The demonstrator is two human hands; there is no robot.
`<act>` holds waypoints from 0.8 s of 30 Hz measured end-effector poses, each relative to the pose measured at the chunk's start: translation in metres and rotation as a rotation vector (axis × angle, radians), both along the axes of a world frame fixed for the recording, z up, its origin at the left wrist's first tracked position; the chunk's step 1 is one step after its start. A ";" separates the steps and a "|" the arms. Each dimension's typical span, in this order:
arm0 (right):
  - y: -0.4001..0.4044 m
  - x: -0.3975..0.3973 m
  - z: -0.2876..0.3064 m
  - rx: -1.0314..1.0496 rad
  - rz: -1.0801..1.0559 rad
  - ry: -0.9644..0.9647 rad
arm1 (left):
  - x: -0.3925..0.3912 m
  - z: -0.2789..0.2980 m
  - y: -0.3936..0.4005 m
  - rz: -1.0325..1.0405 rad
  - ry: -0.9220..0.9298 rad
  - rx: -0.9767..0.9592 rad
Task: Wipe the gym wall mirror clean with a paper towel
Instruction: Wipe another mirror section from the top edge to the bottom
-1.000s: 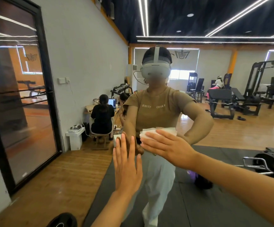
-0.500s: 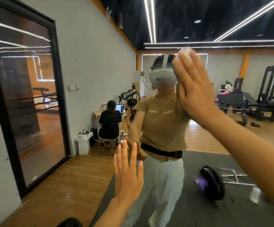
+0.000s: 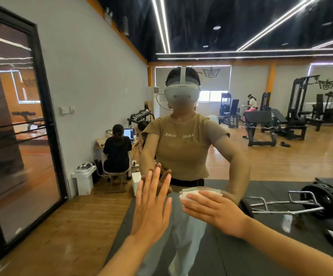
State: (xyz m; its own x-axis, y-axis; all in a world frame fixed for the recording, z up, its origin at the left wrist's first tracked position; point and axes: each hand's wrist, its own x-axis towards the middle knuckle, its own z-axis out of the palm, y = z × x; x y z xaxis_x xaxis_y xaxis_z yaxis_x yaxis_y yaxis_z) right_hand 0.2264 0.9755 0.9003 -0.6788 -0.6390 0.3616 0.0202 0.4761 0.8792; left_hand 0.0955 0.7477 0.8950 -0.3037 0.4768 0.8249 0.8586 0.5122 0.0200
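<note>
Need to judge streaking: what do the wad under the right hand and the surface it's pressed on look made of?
Wad: folded white paper towel, matte and soft, layered edges showing above the right hand. Surface: mirror glass, glossy, reflecting the person, both hands and the gym. The left hand rests flat against it, meeting its own reflection.

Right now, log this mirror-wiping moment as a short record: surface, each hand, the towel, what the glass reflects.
surface: wall mirror, filling most of the view
left hand: flat, fingers straight and pointing up, palm on the glass, holds nothing
right hand: flat, fingers pointing left, pressing the paper towel against the glass
paper towel: white, folded, upper edge showing above the fingers
reflection: person wearing a white headset, gym machines, a barbell on a dark mat
</note>
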 end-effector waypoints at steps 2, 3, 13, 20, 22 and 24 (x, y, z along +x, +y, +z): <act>0.002 0.002 0.038 -0.095 0.072 0.051 | 0.001 0.004 0.003 -0.003 0.022 -0.003; 0.003 0.001 0.064 -0.196 0.114 0.120 | 0.001 0.006 0.005 -0.010 0.044 -0.011; -0.010 -0.009 0.272 -0.781 0.204 0.658 | 0.002 0.010 0.020 0.019 0.087 -0.008; -0.014 -0.011 0.126 -0.579 0.199 0.254 | 0.004 0.010 0.023 -0.009 0.057 0.020; -0.007 -0.001 0.081 -0.482 0.154 0.117 | 0.007 0.010 0.025 -0.025 0.041 0.033; 0.004 0.011 0.046 -0.334 0.090 0.021 | 0.008 0.010 0.026 -0.025 0.029 0.033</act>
